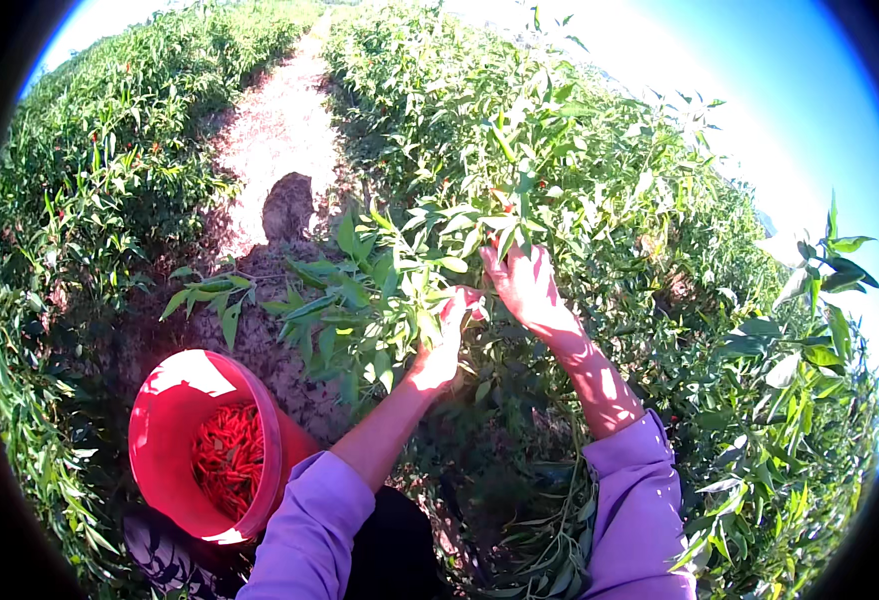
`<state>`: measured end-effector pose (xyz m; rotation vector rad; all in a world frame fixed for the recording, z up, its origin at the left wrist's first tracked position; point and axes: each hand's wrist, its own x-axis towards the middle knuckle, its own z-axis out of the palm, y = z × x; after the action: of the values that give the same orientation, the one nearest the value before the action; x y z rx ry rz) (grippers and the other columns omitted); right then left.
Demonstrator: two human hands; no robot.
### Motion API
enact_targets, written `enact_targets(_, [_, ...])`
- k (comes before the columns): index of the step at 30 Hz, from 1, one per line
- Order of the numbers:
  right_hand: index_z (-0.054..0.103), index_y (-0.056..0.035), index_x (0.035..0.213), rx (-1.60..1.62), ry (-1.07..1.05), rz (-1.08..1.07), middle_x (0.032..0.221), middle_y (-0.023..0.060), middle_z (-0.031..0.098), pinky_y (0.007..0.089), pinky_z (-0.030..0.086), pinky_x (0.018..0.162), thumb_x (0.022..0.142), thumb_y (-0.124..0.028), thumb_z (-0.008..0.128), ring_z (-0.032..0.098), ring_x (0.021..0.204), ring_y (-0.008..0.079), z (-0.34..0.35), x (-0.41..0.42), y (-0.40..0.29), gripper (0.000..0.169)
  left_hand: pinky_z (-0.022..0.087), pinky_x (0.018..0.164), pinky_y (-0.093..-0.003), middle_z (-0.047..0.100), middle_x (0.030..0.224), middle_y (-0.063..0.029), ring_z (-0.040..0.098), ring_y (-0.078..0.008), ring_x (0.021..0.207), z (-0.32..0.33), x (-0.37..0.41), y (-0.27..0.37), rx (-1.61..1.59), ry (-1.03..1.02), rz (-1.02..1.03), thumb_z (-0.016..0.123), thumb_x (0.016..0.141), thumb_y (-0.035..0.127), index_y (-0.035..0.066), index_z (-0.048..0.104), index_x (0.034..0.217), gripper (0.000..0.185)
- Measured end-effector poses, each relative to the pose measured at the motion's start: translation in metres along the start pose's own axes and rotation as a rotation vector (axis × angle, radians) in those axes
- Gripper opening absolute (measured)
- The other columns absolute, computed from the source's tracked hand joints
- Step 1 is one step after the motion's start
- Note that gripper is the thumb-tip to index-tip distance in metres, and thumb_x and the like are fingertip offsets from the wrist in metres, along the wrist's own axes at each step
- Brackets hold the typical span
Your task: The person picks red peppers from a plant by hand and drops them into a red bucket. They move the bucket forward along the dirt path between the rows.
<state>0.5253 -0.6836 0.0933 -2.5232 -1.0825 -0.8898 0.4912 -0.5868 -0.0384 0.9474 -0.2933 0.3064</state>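
My left hand (444, 335) is among the leafy stems of a chili pepper plant (402, 296), its fingers curled. Leaves and glare hide what, if anything, lies between those fingers. Just above and to the right, my right hand (525, 289) reaches into the same foliage with bent fingers. A red chili pepper (493, 240) shows right by its fingertips; whether they grip it is not clear. Higher on the plant hangs a green chili pepper (504, 142). At lower left a red plastic bucket (165, 450) leans with its mouth towards me, holding many picked red chili peppers (231, 457).
A sunlit dirt path (282, 127) runs ahead between two rows of pepper plants, with a dark shadow (288, 206) on it. The left row (94, 187) bears scattered red peppers. Tall stems (822, 300) stand at right. Bent stems (559, 525) hang low between my arms.
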Motion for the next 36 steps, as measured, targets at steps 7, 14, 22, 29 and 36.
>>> enact_targets(7, [0.054,-0.003,0.094,-0.102,0.148,-0.217,0.072,0.0113,0.053,0.038,0.044,0.058,0.082,-0.024,0.057,0.054,0.065,0.0281,0.016,-0.001,0.008,0.024,0.044,0.084,-0.0297,0.056,0.096,-0.0064,0.055,-0.0149,0.093,0.016,-0.014,0.027,-0.096,0.085,-0.164,0.046,0.091,0.014,0.0,0.055,0.096,0.017])
enact_targets(14, [0.052,-0.004,0.107,0.899,-0.597,0.169,0.082,0.0054,0.06,0.0257,0.041,0.049,0.088,-0.023,0.049,0.054,0.057,0.0115,-0.007,-0.015,0.023,0.027,0.044,0.073,-0.0275,0.057,0.09,-0.0039,0.055,-0.013,0.081,0.007,0.015,-0.008,-0.164,-0.016,-0.124,0.044,0.091,0.016,0.005,0.056,0.099,0.018])
enact_targets(22, [0.055,-0.0013,0.083,1.089,-0.542,0.379,0.061,0.0049,0.057,0.0193,0.032,0.037,0.085,-0.015,0.053,0.042,0.04,0.0049,-0.107,-0.023,-0.019,0.014,0.046,0.057,-0.0241,0.059,0.083,-0.0011,0.054,-0.0099,0.07,-0.008,0.021,-0.023,-0.861,-0.085,-0.553,0.038,0.093,0.021,0.01,0.055,0.108,0.026])
enact_targets(29, [0.06,-0.0006,0.086,0.378,-0.198,0.147,0.059,0.0051,0.057,0.0248,0.04,0.046,0.084,-0.016,0.058,0.049,0.047,0.0101,-0.108,-0.006,-0.016,0.016,0.043,0.064,-0.0207,0.056,0.09,0.0021,0.048,-0.0042,0.071,0.026,0.022,-0.022,-0.086,-0.006,-0.078,0.04,0.095,0.02,0.008,0.043,0.128,0.035])
enact_targets(36, [0.061,-0.0008,0.084,-0.09,-0.195,-0.148,0.062,0.0173,0.056,0.0349,0.043,0.05,0.079,-0.013,0.062,0.053,0.051,0.0318,-0.094,0.005,-0.056,0.013,0.041,0.066,-0.0216,0.055,0.092,0.0016,0.049,-0.007,0.074,0.012,0.024,-0.025,0.082,-0.055,0.038,0.041,0.094,0.02,0.008,0.048,0.12,0.03])
